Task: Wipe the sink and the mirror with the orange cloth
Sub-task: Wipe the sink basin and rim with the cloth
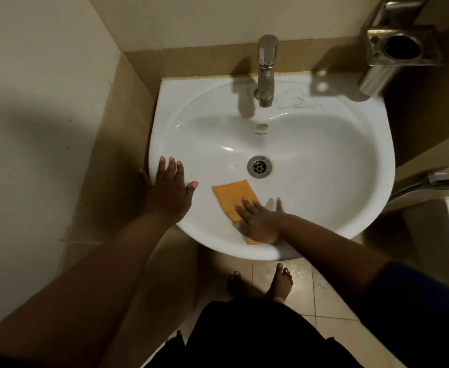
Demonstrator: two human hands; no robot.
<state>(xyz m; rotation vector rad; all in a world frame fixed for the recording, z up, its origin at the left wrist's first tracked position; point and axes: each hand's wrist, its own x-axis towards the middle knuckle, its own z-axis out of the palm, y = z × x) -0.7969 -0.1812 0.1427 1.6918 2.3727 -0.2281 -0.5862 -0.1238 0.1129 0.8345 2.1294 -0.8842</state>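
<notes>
Two hands work at the white wash basin [351, 160]. The right hand [258, 221] presses flat, fingers straight and slightly spread, on the near end of the orange cloth [232, 193], which lies on the basin's near inner slope. The cloth's long axis runs from the near rim toward the far left, ending just short of the drain [259, 166]. The left hand [169, 189], fingers spread, rests on the left rim, holding nothing. Unwiped bowl lies far and right of the cloth, toward the tap [266, 70]. No mirror is in view.
</notes>
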